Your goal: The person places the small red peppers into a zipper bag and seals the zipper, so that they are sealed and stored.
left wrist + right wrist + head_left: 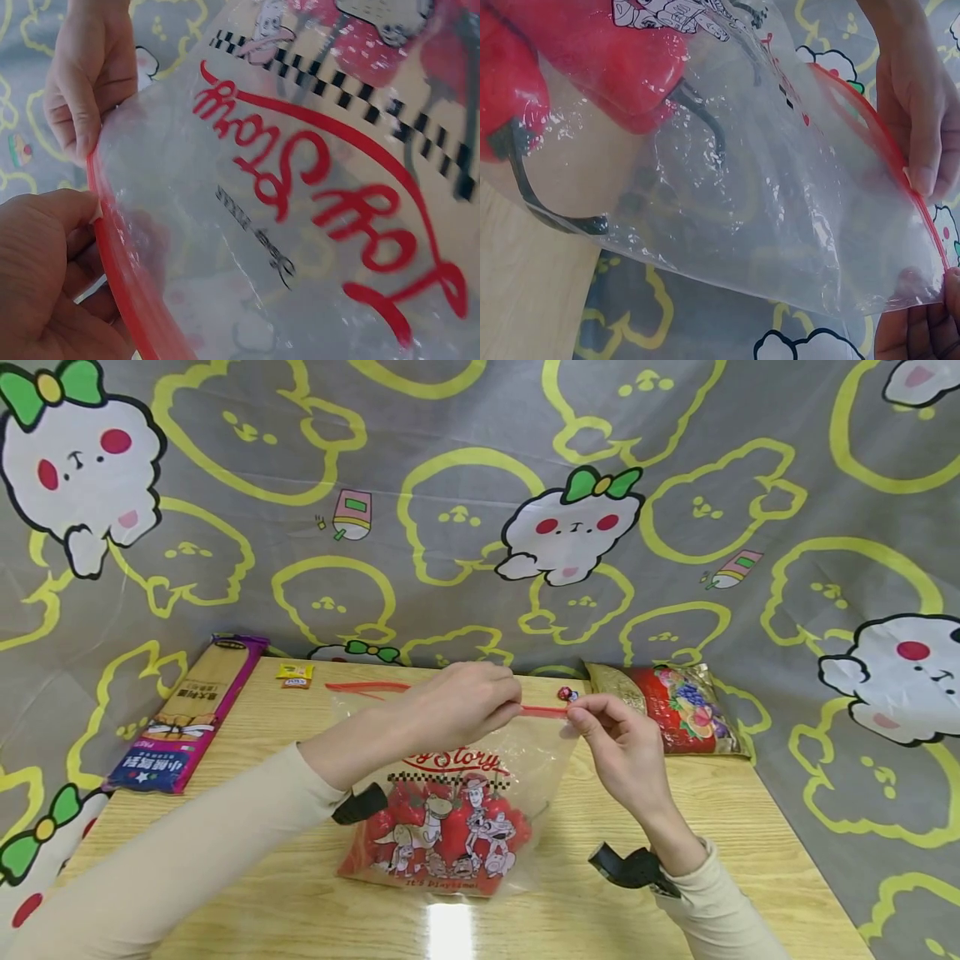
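A clear zip bag (536,764) with cartoon figures and "Toy Story" lettering hangs upright over the table, with red peppers (634,64) in its lower part. Dark green stems show through the plastic in the right wrist view. Along the bag's top runs a red zip strip (124,289). My left hand (465,697) pinches this strip right of its middle, thumb against forefinger. At the right end of the strip, my right hand (622,752) pinches the bag's top corner. Left of my left hand, the strip's two edges look parted.
A purple-ended noodle packet (187,718) lies at the table's left edge. Small yellow and orange wrapped sweets (295,674) sit at the back left. Behind my right hand are a small dark red sweet (565,693) and a gold and red bag (675,710). Patterned cloth (450,435) hangs behind the table.
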Demonstrator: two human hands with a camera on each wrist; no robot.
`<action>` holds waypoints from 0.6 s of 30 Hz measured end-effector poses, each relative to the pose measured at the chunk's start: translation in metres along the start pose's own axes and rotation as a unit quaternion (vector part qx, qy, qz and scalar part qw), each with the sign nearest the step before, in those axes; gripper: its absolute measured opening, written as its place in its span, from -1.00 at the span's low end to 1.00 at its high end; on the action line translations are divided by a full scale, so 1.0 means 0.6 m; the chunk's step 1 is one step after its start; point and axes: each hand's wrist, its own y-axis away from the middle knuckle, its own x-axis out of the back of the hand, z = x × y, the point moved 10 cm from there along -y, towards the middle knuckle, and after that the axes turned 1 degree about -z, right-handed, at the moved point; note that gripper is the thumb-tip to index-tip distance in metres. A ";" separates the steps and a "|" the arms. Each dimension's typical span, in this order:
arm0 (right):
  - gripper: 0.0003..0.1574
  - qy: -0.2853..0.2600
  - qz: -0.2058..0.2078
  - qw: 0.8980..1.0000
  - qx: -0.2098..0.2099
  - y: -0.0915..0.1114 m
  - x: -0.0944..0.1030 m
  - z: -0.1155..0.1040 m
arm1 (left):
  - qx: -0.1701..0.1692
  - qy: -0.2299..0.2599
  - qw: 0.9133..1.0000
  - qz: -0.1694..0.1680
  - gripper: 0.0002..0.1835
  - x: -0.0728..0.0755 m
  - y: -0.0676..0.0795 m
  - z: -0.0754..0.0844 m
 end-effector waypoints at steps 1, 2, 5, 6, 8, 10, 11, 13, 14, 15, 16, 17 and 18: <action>-0.91 0.001 0.001 1.000 0.001 0.000 0.000 0.000 | 0.002 0.001 1.000 0.000 -0.82 0.001 0.003 -0.003; -0.91 0.003 0.002 1.000 0.002 0.000 0.001 0.000 | 0.003 0.002 1.000 -0.001 -0.81 0.002 0.006 -0.005; -0.90 0.006 0.004 1.000 0.004 -0.001 0.002 -0.002 | 0.004 0.007 1.000 0.000 -0.82 0.004 0.015 -0.011; -0.90 0.007 0.005 1.000 0.005 -0.001 0.002 -0.004 | 0.003 0.007 1.000 0.000 -0.82 0.005 0.018 -0.013; -0.90 0.009 0.006 1.000 0.006 -0.002 0.002 -0.013 | 0.004 0.006 1.000 -0.001 -0.82 0.006 0.024 -0.018; -0.92 0.011 0.007 1.000 0.006 -0.003 0.002 -0.024 | 0.002 0.003 1.000 0.002 -0.83 0.008 0.032 -0.022; -0.93 0.012 0.006 1.000 0.005 -0.004 0.002 -0.029 | 0.001 0.001 1.000 0.004 -0.83 0.010 0.036 -0.024; -0.93 0.017 0.007 1.000 0.000 -0.006 0.002 -0.039 | -0.001 0.000 1.000 0.011 -0.83 0.014 0.045 -0.029; -0.93 0.017 0.007 1.000 -0.001 -0.006 0.002 -0.041 | -0.002 0.001 1.000 0.015 -0.83 0.017 0.049 -0.032; -0.93 0.018 0.008 1.000 -0.002 -0.006 0.002 -0.041 | -0.004 0.003 1.000 0.017 -0.83 0.018 0.054 -0.035; -0.92 0.019 0.009 1.000 -0.003 -0.007 0.003 -0.041 | -0.004 0.004 1.000 0.018 -0.84 0.020 0.058 -0.038; -0.92 0.020 0.010 1.000 -0.005 -0.007 0.003 -0.041 | -0.003 0.005 1.000 0.018 -0.84 0.022 0.063 -0.042; -0.92 0.022 0.011 1.000 -0.006 -0.006 0.004 -0.040 | -0.001 0.007 1.000 0.018 -0.84 0.023 0.067 -0.046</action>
